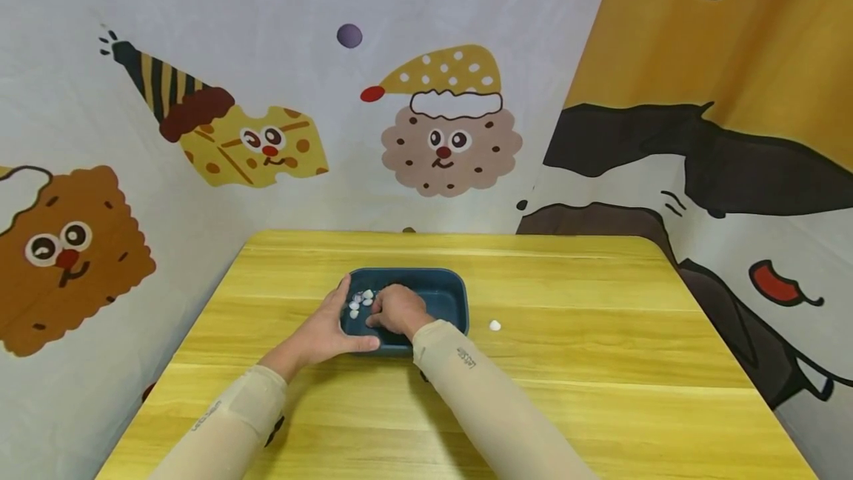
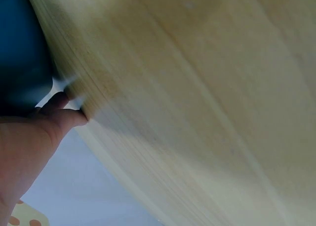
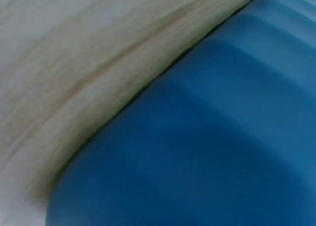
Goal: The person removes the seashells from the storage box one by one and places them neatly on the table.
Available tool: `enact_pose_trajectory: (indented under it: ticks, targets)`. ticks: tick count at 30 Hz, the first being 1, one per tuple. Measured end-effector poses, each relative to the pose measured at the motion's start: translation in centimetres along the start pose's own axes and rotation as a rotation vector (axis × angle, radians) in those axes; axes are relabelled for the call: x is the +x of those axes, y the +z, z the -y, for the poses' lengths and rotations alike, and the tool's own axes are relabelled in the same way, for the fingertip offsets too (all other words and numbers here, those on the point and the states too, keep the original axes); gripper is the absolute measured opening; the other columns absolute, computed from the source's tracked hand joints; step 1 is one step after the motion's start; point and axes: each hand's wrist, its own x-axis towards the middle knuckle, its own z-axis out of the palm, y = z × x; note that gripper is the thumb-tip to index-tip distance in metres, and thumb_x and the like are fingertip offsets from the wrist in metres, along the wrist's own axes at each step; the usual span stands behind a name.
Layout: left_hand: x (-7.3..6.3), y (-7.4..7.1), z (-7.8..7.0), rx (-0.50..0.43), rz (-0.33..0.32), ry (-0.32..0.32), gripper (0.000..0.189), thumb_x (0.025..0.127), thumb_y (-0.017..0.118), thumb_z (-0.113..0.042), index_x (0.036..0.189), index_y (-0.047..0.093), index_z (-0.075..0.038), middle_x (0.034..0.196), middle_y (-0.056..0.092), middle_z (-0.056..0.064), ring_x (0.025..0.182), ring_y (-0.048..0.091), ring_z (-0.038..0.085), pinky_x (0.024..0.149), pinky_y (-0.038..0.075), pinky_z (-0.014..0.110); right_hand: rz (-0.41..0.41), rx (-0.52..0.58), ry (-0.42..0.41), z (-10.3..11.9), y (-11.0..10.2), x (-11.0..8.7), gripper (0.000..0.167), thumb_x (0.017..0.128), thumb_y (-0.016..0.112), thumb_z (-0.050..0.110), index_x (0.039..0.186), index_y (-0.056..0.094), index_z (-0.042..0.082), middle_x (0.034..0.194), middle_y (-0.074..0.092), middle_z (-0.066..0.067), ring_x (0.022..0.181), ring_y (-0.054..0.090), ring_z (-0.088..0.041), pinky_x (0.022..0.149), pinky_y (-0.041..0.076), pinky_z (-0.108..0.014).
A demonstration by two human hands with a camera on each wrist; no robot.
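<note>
Several white shell-like pieces [image 1: 354, 306] could scatter across dark-blue rectangular tray [image 1: 446, 302] if curled right hand [image 1: 400, 310], contents unclear, knocks them; left hand [image 1: 323, 329] spread against left end.

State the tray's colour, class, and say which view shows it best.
The tray is dark blue; head view.
</note>
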Motion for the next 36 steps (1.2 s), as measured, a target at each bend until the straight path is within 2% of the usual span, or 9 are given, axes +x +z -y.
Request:
enact_pose_trajectory:
  ticks: [7,13,20,28,36]
  targets:
    - [0.02,0.02,0.12,-0.008,-0.006,0.0,0.142,0.082,0.085,-0.067,0.172,-0.014,-0.022,0.181,-0.001,0.018,0.167,0.009,0.046,0.13,0.024,0.068,0.002,-0.047,-0.077,-0.44,0.17,0.03,0.016,0.098,0.08,0.04,0.087,0.083,0.029,0.087,0.075,0.015,0.076,0.064,-0.005,0.074,0.058,-0.03]
    - [0.07,0.1,0.38,-0.002,-0.008,0.002,0.142,0.082,0.084,-0.068,0.172,-0.015,-0.023,0.181,-0.002,0.018,0.167,0.009,0.046,0.129,0.024,0.069,-0.007,-0.05,-0.082,-0.54,0.23,0.09,0.014,0.097,0.081,0.041,0.089,0.083,0.03,0.091,0.076,0.015,0.081,0.065,-0.005,0.079,0.059,-0.032]
    - [0.08,0.15,0.39,-0.002,-0.008,0.002,0.142,0.082,0.084,-0.068,0.172,-0.015,-0.022,0.181,-0.002,0.018,0.167,0.009,0.046,0.129,0.024,0.068,-0.012,-0.035,-0.093,-0.59,0.25,0.01,0.016,0.097,0.081,0.04,0.085,0.081,0.029,0.086,0.073,0.015,0.078,0.062,-0.006,0.077,0.057,-0.032]
    - [-0.04,0.11,0.16,-0.005,0.002,-0.007,0.141,0.083,0.084,-0.068,0.172,-0.015,-0.022,0.181,-0.002,0.019,0.166,0.01,0.047,0.129,0.024,0.069,0.009,-0.056,-0.104,-0.51,0.31,0.06,0.012,0.098,0.08,0.039,0.096,0.083,0.027,0.098,0.075,0.013,0.085,0.065,-0.007,0.084,0.06,-0.034]
    - [-0.1,0.1,0.3,-0.016,-0.004,0.0,0.141,0.082,0.084,-0.07,0.172,-0.015,-0.024,0.181,-0.002,0.018,0.166,0.009,0.047,0.129,0.025,0.069,0.026,-0.089,-0.131,-0.47,0.18,-0.02,0.014,0.099,0.079,0.038,0.092,0.08,0.026,0.093,0.072,0.012,0.078,0.062,-0.007,0.077,0.057,-0.031]
